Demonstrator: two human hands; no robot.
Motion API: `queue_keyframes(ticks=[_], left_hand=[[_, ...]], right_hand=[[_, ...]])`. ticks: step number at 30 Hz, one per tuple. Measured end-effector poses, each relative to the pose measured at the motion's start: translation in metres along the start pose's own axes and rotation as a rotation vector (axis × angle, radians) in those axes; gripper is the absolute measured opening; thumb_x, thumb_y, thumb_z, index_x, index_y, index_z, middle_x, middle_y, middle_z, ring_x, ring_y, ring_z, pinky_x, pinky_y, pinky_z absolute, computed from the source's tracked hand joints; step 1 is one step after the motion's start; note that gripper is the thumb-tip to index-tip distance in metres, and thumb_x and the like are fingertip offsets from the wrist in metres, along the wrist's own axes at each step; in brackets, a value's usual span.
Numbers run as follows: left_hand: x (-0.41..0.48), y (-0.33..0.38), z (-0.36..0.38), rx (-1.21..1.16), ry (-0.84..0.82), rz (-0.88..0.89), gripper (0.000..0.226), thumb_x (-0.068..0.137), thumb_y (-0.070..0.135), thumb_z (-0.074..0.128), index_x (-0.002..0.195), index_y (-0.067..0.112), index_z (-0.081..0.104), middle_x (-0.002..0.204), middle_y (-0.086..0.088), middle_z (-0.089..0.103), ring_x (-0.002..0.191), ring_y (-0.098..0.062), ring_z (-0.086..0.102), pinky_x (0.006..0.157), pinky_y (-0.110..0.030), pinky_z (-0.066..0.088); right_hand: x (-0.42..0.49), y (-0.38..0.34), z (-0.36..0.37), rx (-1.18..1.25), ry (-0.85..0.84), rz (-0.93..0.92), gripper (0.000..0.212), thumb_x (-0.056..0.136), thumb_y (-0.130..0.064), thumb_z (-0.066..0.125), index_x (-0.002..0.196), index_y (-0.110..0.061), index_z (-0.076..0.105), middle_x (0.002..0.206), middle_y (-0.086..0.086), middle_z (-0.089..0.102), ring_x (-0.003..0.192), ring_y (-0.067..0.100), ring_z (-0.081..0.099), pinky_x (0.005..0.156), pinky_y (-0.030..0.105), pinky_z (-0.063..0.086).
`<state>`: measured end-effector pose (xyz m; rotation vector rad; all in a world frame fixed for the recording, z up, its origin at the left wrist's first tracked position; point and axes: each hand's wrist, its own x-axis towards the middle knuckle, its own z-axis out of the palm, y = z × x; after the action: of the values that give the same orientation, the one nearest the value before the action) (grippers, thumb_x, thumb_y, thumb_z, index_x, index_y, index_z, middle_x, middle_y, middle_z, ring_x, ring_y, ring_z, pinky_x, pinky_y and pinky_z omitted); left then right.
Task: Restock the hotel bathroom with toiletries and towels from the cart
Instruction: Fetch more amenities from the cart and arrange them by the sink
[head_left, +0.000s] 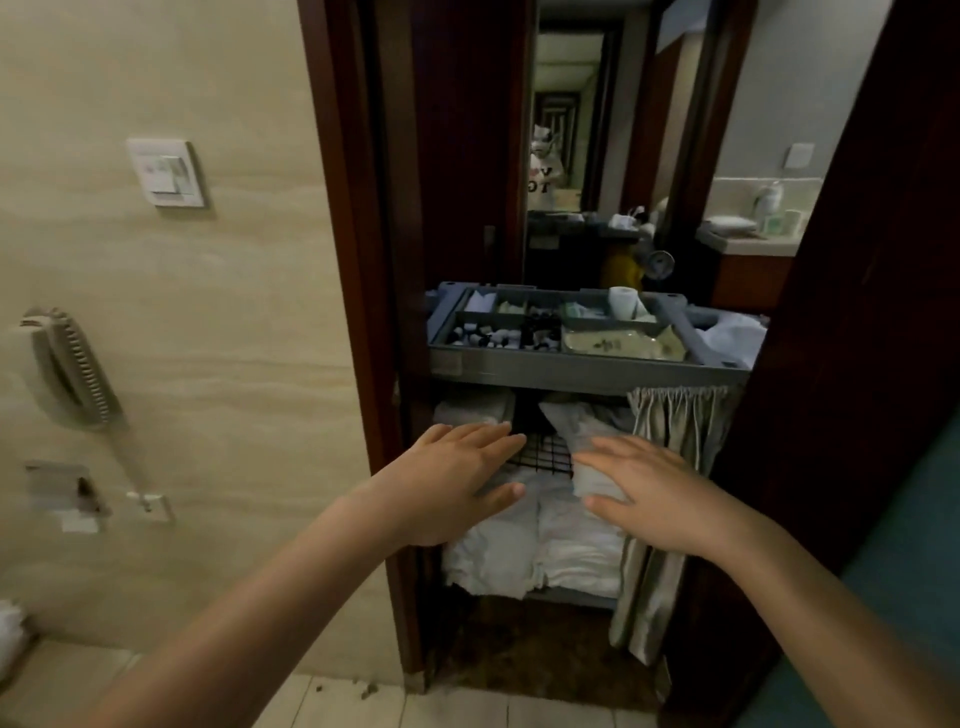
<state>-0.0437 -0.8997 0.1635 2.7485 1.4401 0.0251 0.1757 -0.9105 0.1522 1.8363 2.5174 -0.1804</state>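
Both hands (flat) before cart.

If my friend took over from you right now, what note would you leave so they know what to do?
Left hand: open, empty, stretched toward the cart.
Right hand: open, empty, alongside.
Towels: folded on the lower shelf. Toiletries and toilet roll: in the top tray.
Done: nothing in hand yet.
Left: likely grab towels, then toiletries, and stock the bathroom.
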Motion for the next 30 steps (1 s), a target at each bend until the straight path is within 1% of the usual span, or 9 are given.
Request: queue_keyframes(ticks=[5, 9, 14, 18, 23, 27, 30], left_hand=[[0.063, -0.024, 0.010, -0.010, -0.029, 0.076, 0.061, 0.096, 0.053, 0.028, 0.150, 0.029, 0.011, 0.158, 0.006, 0.009, 0.145, -0.012, 0.008, 0.117, -0.036, 0.009], [0.115, -0.038, 0.013, -0.018, -0.038, 0.101, 0.060, 0.097, 0.051, 0.028, 0.150, 0.029, 0.010, 0.158, 0.007, 0.007, 0.145, -0.011, 0.006, 0.115, -0.034, 0.008], [0.189, -0.052, 0.019, -0.034, -0.037, 0.128, 0.060, 0.097, 0.050, 0.029, 0.150, 0.028, 0.012, 0.158, 0.007, 0.007, 0.144, -0.010, 0.007, 0.114, -0.030, 0.008], [0.260, -0.062, 0.021, -0.040, -0.043, 0.125, 0.059, 0.097, 0.051, 0.029, 0.149, 0.030, 0.010, 0.158, 0.008, 0.007, 0.144, -0.010, 0.007, 0.114, -0.031, 0.007], [0.352, -0.071, 0.014, -0.005, -0.003, 0.113, 0.059, 0.097, 0.050, 0.031, 0.149, 0.031, 0.011, 0.158, 0.008, 0.009, 0.144, -0.011, 0.009, 0.115, -0.033, 0.004], [0.406, -0.075, 0.005, 0.006, 0.006, 0.119, 0.060, 0.096, 0.051, 0.031, 0.149, 0.028, 0.013, 0.158, 0.006, 0.010, 0.144, -0.012, 0.008, 0.116, -0.035, 0.004], [0.440, -0.082, 0.005, 0.009, -0.011, 0.101, 0.060, 0.097, 0.050, 0.031, 0.149, 0.028, 0.012, 0.158, 0.005, 0.008, 0.144, -0.012, 0.007, 0.116, -0.035, 0.003]], right_hand=[[0.037, 0.029, 0.003, 0.012, -0.007, 0.063, 0.059, 0.097, -0.045, 0.038, 0.149, -0.027, 0.019, 0.158, -0.004, 0.011, 0.144, 0.014, 0.010, 0.115, 0.032, 0.012], [0.073, 0.061, 0.007, 0.032, 0.005, 0.092, 0.059, 0.096, -0.044, 0.040, 0.149, -0.027, 0.020, 0.157, -0.006, 0.013, 0.144, 0.012, 0.011, 0.116, 0.033, 0.012], [0.126, 0.110, 0.006, 0.050, 0.007, 0.105, 0.059, 0.097, -0.044, 0.040, 0.149, -0.027, 0.019, 0.158, -0.003, 0.010, 0.145, 0.014, 0.009, 0.116, 0.033, 0.010], [0.178, 0.160, -0.002, 0.060, 0.007, 0.096, 0.059, 0.097, -0.044, 0.040, 0.149, -0.026, 0.019, 0.158, -0.004, 0.010, 0.144, 0.012, 0.009, 0.115, 0.031, 0.011], [0.250, 0.216, -0.021, 0.029, -0.011, 0.068, 0.058, 0.096, -0.044, 0.040, 0.149, -0.026, 0.022, 0.158, -0.002, 0.013, 0.144, 0.016, 0.012, 0.115, 0.034, 0.013], [0.299, 0.248, -0.026, 0.030, 0.007, 0.024, 0.053, 0.094, -0.043, 0.044, 0.143, -0.026, 0.033, 0.152, -0.001, 0.028, 0.138, 0.017, 0.024, 0.113, 0.037, 0.023], [0.328, 0.267, -0.028, 0.031, -0.016, 0.010, 0.053, 0.095, -0.043, 0.044, 0.143, -0.025, 0.033, 0.155, 0.000, 0.022, 0.142, 0.018, 0.019, 0.114, 0.038, 0.018]])
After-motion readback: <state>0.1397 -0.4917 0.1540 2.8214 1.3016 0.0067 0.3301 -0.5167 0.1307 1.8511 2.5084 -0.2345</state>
